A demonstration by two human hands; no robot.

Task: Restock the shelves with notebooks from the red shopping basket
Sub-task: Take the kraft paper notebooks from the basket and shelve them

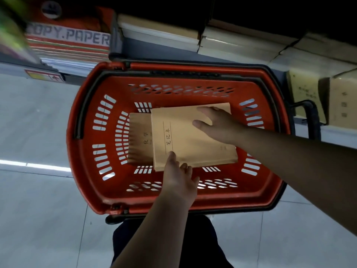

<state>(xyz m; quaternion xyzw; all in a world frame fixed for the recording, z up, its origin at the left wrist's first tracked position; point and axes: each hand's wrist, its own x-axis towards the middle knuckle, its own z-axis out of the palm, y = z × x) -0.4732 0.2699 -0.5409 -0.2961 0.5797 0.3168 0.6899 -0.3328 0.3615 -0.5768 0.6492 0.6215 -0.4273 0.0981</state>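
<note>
Looking down from the head view: red slotted plastic shopping basket [85, 132] on pale floor. Inside it, a stack of tan kraft-paper notebooks [185, 140] overlaps a lower tan notebook [139, 136]. Left hand [179, 180] pinches the stack's near edge, thumb on top. Right hand [218, 124] lies on its far corner, fingers spread. Beyond the basket, shelf [328, 130] with paper reams.

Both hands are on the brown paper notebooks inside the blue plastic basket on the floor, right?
Not quite: the head view shows a red plastic shopping basket, not a blue one. The rest holds: the left hand and right hand are both on the brown paper notebooks inside it, on the floor.
</note>
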